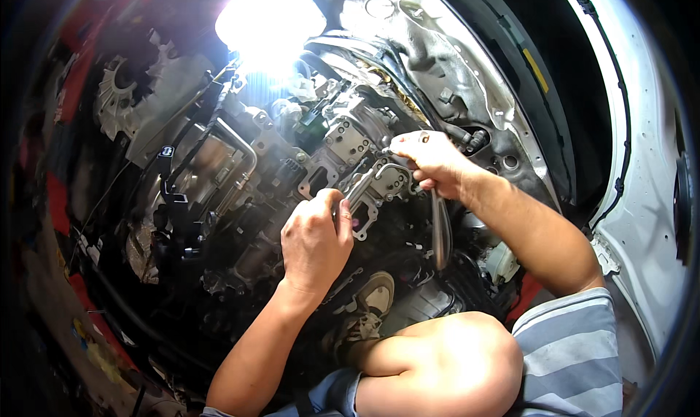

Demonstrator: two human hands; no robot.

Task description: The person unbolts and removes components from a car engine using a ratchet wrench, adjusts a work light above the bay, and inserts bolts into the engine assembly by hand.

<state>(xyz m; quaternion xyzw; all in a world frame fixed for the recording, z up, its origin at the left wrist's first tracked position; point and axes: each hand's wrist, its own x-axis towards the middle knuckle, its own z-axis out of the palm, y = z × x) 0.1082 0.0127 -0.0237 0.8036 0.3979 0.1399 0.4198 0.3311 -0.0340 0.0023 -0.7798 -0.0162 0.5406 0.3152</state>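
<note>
My left hand [313,236] is closed, its thumb lying along a slim silver tool with a straight shaft [356,192]; the grip end is hidden in my palm. That shaft points up and right across the metal engine housing [346,141]. Over the housing's right side, my right hand [434,161] pinches thumb and fingers together at a small shiny metal piece [387,151], too small to name. Just below it runs a bent metal pipe [397,170]. A long grey, smooth strip [441,231] hangs below my right hand; whether I touch it cannot be seen.
A glaring work lamp [270,19] lights the engine bay from above. Black wiring [175,172] and a bent metal tube [244,151] lie to the left. The white car body [645,125] curves along the right. My knee [452,358] and shoe [377,294] are close below my hands.
</note>
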